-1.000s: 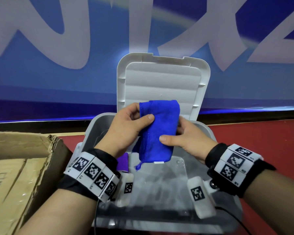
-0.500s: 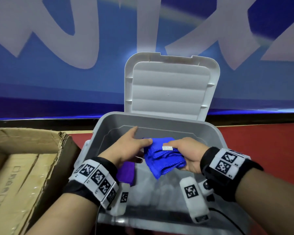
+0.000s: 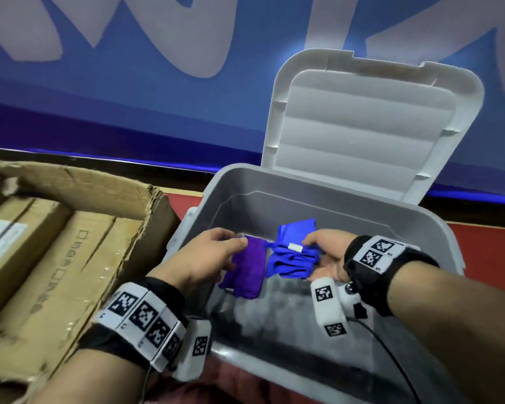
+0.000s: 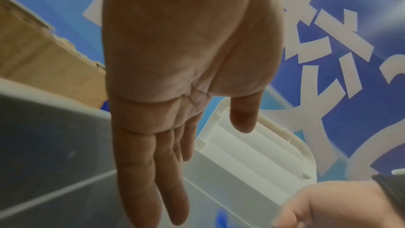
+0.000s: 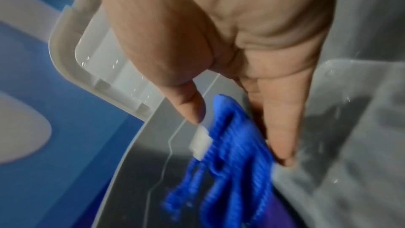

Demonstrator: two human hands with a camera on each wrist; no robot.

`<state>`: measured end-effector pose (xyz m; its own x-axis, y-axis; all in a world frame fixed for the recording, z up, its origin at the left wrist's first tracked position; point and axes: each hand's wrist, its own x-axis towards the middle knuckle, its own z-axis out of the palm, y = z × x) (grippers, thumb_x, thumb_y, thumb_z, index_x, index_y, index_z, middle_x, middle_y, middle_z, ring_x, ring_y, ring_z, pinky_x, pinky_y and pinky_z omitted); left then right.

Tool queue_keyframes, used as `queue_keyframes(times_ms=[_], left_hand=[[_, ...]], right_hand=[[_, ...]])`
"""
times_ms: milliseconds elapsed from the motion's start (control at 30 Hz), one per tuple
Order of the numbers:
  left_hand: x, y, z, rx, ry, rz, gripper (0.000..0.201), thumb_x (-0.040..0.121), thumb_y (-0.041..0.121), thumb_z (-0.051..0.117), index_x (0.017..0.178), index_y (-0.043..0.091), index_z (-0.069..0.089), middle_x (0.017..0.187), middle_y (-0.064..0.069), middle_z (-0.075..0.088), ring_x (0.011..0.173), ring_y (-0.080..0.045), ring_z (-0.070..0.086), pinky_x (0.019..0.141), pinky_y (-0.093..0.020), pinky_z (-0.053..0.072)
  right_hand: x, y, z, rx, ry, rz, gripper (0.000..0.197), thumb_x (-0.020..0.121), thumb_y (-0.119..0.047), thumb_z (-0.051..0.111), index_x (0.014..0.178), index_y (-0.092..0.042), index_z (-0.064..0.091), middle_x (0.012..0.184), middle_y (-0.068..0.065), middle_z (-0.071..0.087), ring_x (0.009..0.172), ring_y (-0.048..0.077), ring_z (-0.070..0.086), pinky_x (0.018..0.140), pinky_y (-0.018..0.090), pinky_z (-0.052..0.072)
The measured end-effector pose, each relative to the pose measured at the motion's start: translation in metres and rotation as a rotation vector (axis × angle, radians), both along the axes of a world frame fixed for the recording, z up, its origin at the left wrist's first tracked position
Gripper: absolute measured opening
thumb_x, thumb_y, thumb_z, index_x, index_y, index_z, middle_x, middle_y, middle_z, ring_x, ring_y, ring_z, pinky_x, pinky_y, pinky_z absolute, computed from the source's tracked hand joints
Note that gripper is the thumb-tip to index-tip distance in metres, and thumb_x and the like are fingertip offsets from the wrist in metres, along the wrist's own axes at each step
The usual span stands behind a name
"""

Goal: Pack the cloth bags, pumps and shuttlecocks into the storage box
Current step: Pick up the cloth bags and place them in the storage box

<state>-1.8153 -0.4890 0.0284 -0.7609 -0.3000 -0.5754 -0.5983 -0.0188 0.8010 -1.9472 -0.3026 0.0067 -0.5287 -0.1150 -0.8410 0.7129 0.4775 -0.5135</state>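
Note:
The grey storage box [image 3: 277, 199] stands with its white lid [image 3: 362, 126] raised. Inside lie a purple cloth bag [image 3: 247, 271] and, to its right, a crumpled blue cloth bag [image 3: 292, 256] with a white label. My left hand [image 3: 231, 244] hovers over the purple bag's top edge; in the left wrist view the left hand [image 4: 206, 167] shows straight fingers holding nothing. My right hand [image 3: 314, 252] lies palm-up against the blue bag's right side. In the right wrist view the right hand [image 5: 238, 138] has straight fingers behind the blue bag [image 5: 230, 162] and its thumb near the label. No pumps or shuttlecocks show.
An open cardboard carton [image 3: 70, 243] with long brown boxes inside stands directly left of the storage box. A blue banner wall [image 3: 158, 97] rises behind. Red floor [image 3: 493, 252] shows to the right. The near half of the box floor [image 3: 274, 316] is bare.
Both hands brought the blue bag down from in front of the lid into the box, beside the purple bag. The left hand let go of it and the right hand's fingers straightened.

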Motion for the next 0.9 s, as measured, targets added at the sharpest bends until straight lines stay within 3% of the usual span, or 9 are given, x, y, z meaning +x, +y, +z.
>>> queue_keyframes(times_ms=[67, 133, 267, 367, 567, 700, 733, 800, 900], left_hand=[[0.001, -0.009, 0.002, -0.037, 0.004, 0.025, 0.041, 0.087, 0.038, 0.069, 0.120, 0.018, 0.058, 0.110, -0.011, 0.068, 0.085, -0.024, 0.066, 0.070, -0.036, 0.045], [0.001, -0.016, 0.006, -0.074, 0.008, 0.035, 0.039, 0.091, 0.038, 0.063, 0.124, 0.019, 0.056, 0.110, -0.006, 0.068, 0.092, -0.024, 0.068, 0.072, -0.033, 0.048], [-0.005, -0.019, 0.012, -0.079, 0.027, 0.029, 0.038, 0.092, 0.037, 0.061, 0.125, 0.019, 0.055, 0.110, -0.004, 0.066, 0.098, -0.026, 0.067, 0.078, -0.038, 0.050], [-0.014, -0.014, 0.014, -0.078, 0.033, 0.041, 0.029, 0.092, 0.036, 0.062, 0.117, 0.021, 0.059, 0.109, -0.003, 0.067, 0.099, -0.027, 0.067, 0.084, -0.042, 0.050], [-0.027, 0.008, 0.018, 0.080, 0.000, 0.110, 0.016, 0.094, 0.035, 0.059, 0.100, 0.020, 0.061, 0.110, -0.008, 0.066, 0.097, -0.030, 0.066, 0.079, -0.038, 0.044], [-0.018, 0.042, 0.024, 0.153, -0.097, 0.114, 0.013, 0.095, 0.033, 0.056, 0.093, 0.023, 0.062, 0.107, -0.008, 0.068, 0.087, -0.023, 0.064, 0.075, -0.035, 0.045], [-0.014, 0.053, 0.028, 0.149, -0.132, 0.094, 0.012, 0.095, 0.033, 0.056, 0.094, 0.023, 0.062, 0.108, -0.008, 0.070, 0.087, -0.023, 0.065, 0.076, -0.034, 0.045], [-0.009, 0.077, 0.040, 0.125, -0.217, 0.035, 0.013, 0.096, 0.031, 0.055, 0.097, 0.020, 0.063, 0.110, -0.009, 0.071, 0.094, -0.025, 0.066, 0.079, -0.034, 0.043], [-0.013, 0.115, 0.075, 0.028, -0.296, -0.129, 0.023, 0.093, 0.031, 0.059, 0.108, 0.014, 0.064, 0.105, -0.007, 0.070, 0.095, -0.025, 0.065, 0.075, -0.031, 0.042]], right_hand=[[0.003, -0.003, -0.005, 0.074, -0.041, 0.074, 0.038, 0.091, -0.019, 0.055, 0.126, -0.007, 0.046, 0.086, 0.020, 0.061, 0.060, 0.035, 0.063, 0.059, 0.044, 0.057], [0.002, -0.005, -0.007, 0.130, -0.013, 0.097, 0.060, 0.079, -0.027, 0.066, 0.133, -0.013, 0.043, 0.101, 0.021, 0.051, 0.070, 0.038, 0.062, 0.076, 0.053, 0.056], [-0.005, -0.002, -0.007, 0.163, 0.043, 0.095, 0.039, 0.086, -0.030, 0.063, 0.119, -0.021, 0.044, 0.098, 0.017, 0.056, 0.070, 0.038, 0.065, 0.079, 0.045, 0.057], [-0.011, 0.010, -0.009, 0.218, 0.076, 0.145, 0.034, 0.086, -0.033, 0.061, 0.115, -0.022, 0.048, 0.098, 0.012, 0.060, 0.068, 0.032, 0.066, 0.077, 0.040, 0.057], [-0.016, 0.031, -0.004, 0.217, 0.104, 0.234, 0.028, 0.088, -0.034, 0.059, 0.112, -0.019, 0.056, 0.110, 0.009, 0.063, 0.073, 0.022, 0.062, 0.062, 0.025, 0.044], [-0.003, 0.059, 0.015, 0.267, 0.231, 0.441, 0.011, 0.086, -0.028, 0.060, 0.081, -0.019, 0.060, 0.090, 0.010, 0.066, 0.070, 0.022, 0.061, 0.063, 0.031, 0.050], [0.000, 0.068, 0.023, 0.307, 0.299, 0.500, 0.010, 0.087, -0.027, 0.060, 0.085, -0.017, 0.064, 0.097, 0.012, 0.068, 0.080, 0.025, 0.062, 0.074, 0.035, 0.053], [0.007, 0.091, 0.046, 0.432, 0.384, 0.631, 0.029, 0.088, -0.031, 0.058, 0.113, -0.017, 0.065, 0.120, 0.007, 0.065, 0.108, 0.024, 0.059, 0.097, 0.029, 0.044], [0.015, 0.122, 0.096, 0.490, 0.373, 0.684, 0.039, 0.089, -0.033, 0.054, 0.127, -0.024, 0.058, 0.133, 0.000, 0.057, 0.121, 0.021, 0.053, 0.101, 0.026, 0.039]])
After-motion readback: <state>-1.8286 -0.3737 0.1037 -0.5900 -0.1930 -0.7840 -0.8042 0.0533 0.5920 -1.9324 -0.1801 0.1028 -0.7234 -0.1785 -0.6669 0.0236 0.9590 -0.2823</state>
